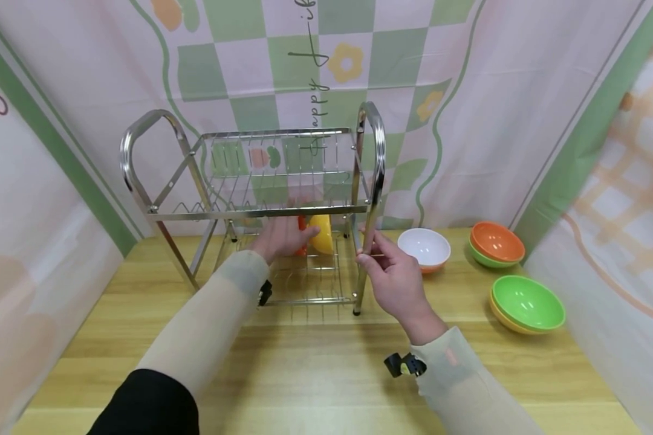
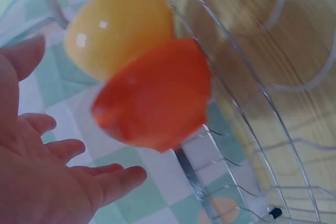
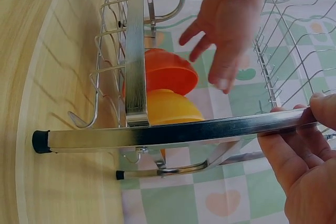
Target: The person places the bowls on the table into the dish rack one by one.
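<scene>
A two-tier chrome dish rack [image 1: 272, 212] stands on the wooden table. On its lower tier an orange bowl [image 2: 157, 98] and a yellow bowl [image 2: 123, 27] stand on edge, side by side. My left hand [image 1: 284, 237] reaches under the upper tier, close to both bowls. In the left wrist view its fingers are spread and a gap separates them from the bowls. With fingers and thumb, my right hand [image 1: 398, 281] pinches the front right post of the rack, as the right wrist view also shows.
Right of the rack, a white bowl [image 1: 424, 246] sits on an orange one. Further right, an orange bowl [image 1: 497, 240] rests on a green one, and nearer, a green bowl [image 1: 528, 302] rests on a yellow one. A patterned curtain [image 1: 402, 54] hangs behind the table [image 1: 315, 374].
</scene>
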